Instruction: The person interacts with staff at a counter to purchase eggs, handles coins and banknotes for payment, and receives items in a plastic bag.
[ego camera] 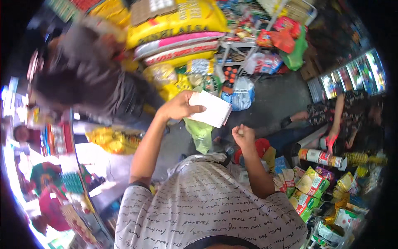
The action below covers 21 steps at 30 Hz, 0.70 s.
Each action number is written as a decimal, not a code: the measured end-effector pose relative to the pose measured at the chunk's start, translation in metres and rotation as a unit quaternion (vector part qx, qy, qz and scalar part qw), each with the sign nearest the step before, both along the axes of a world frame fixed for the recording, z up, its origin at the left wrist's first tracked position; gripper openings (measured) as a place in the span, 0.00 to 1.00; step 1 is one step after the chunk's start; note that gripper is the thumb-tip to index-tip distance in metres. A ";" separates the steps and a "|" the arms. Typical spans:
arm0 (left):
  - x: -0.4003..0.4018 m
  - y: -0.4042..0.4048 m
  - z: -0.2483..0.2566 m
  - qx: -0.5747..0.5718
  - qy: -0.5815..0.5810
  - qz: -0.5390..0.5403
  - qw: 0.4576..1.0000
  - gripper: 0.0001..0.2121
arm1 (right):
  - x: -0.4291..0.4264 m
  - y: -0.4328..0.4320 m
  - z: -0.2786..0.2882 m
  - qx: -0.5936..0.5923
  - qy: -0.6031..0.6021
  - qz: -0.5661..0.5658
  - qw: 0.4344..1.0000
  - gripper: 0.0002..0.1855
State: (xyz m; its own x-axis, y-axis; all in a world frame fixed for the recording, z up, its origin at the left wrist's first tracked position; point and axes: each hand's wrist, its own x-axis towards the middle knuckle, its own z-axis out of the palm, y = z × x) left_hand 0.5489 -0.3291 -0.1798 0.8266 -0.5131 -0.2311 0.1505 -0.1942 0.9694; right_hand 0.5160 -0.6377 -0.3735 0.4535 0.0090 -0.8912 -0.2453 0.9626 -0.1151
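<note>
My left hand [182,105] grips a white paper pad [209,107] at its near-left edge, the thumb lying across the top. A thin reddish edge shows along the pad's right side. Below it hangs a crumpled light-green plastic bag [199,133]; how it is held is hidden behind the pad. To the right of the pad and apart from it, my right hand [244,136] is raised with its fingers curled in. A small pale spot shows at its fingertips, too small to tell whether it is a nail or an object.
Large yellow sacks [180,21] are stacked ahead, with packaged goods [238,93] beside them. A blurred person [93,74] stands close on the left. Another person [339,115] is at right, near packets [311,183] and a lit display cooler [354,74]. Grey floor [276,93] shows between.
</note>
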 end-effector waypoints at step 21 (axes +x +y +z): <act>-0.232 0.112 -0.062 -0.487 0.089 0.295 0.817 0.29 | -0.101 0.253 0.166 -0.227 -0.501 0.628 0.550 0.16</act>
State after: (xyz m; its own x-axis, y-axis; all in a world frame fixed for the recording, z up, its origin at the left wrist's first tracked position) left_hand 0.3173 -0.2173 -0.2422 0.9943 -0.0498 -0.0940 0.0949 0.8142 0.5728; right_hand 0.4152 -0.3843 -0.2076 0.6096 0.7558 -0.2392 -0.2787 -0.0782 -0.9572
